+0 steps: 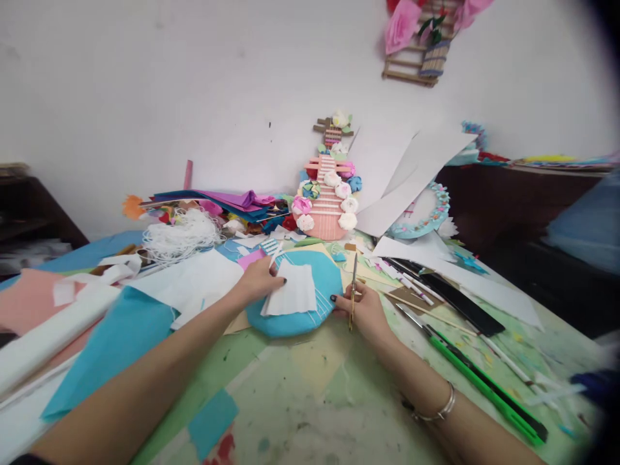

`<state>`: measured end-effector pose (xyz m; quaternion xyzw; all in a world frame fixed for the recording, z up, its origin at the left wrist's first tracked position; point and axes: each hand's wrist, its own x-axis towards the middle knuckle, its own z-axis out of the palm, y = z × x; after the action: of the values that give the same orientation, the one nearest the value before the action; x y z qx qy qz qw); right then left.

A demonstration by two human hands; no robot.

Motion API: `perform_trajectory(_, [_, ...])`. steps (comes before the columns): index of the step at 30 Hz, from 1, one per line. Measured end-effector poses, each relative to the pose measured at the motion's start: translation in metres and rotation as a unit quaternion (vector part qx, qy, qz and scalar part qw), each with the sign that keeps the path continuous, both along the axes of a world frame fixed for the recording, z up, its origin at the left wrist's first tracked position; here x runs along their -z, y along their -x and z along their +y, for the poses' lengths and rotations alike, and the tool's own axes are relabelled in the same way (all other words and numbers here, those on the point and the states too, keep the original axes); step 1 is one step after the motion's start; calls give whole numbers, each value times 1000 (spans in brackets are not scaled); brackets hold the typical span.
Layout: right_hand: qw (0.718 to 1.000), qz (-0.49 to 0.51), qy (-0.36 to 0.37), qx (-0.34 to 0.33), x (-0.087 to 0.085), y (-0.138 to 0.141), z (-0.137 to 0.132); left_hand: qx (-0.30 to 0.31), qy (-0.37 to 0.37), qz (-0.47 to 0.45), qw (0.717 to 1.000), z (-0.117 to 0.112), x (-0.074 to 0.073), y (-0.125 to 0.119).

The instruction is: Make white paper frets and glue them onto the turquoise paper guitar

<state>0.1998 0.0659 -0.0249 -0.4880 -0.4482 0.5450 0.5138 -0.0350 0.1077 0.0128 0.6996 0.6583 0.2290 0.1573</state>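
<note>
A blue round paper piece (pixel 317 284) with white threads across it lies on the table in front of me. A white pleated paper (pixel 290 294) rests on top of it. My left hand (pixel 259 279) presses down on the left edge of that white paper, fingers curled over it. My right hand (pixel 363 309) sits at the blue piece's right edge, fingers closed round a thin metal tool (pixel 353 284) that stands nearly upright, possibly small scissors or tweezers.
A green utility knife (pixel 477 378) and black strips (pixel 450 294) lie to the right. Blue, pink and white paper sheets (pixel 116 342) cover the left side. A pink guitar-shaped craft with paper flowers (pixel 327 197) leans on the wall behind, beside white string (pixel 179 236) and large white sheets (pixel 411 174).
</note>
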Motion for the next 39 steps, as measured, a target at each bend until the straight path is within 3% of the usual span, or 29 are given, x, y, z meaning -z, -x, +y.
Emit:
perform_trajectory(4, [999,-2,5,35,-9,-20,1,-21,-27,-54,998,-7,-33,23])
perform_trajectory(7, [998,-12,17,56,-21,-40,-6,-54,-30,-34,998,-15,-51,49])
perform_trajectory(10, [997,-21,26,66,-32,-58,-24,-47,9,70,996,-23,-43,71])
perform_trajectory(14, [996,-28,59,66,-30,-81,-65,-33,35,121,991,-34,-10,82])
perform_trajectory(17, [993,-53,84,57,-21,-91,-102,-52,45,159,985,-46,-2,73])
perform_trajectory(20, [987,-78,125,68,-14,-90,-139,-70,-31,270,960,-62,-13,43])
perform_trajectory(22, [983,-88,145,66,-15,-86,-159,-19,-50,280,958,-75,-22,16])
perform_trajectory(25, [977,-139,162,28,-25,-88,-175,143,-30,223,964,-91,-28,-26])
perform_trajectory(29, [961,-253,104,41,-48,-108,-163,275,-49,235,931,-93,-15,-64])
perform_trajectory(33, [967,-246,2,69,-65,-108,-116,317,-77,246,913,-83,-1,-80])
perform_trajectory(36, [985,-171,-21,5,-64,-85,-72,321,-91,265,905,-79,1,-85])
perform_trajectory(39, [981,-171,-18,-89,-57,-61,-37,321,-102,257,906,-78,1,-87])
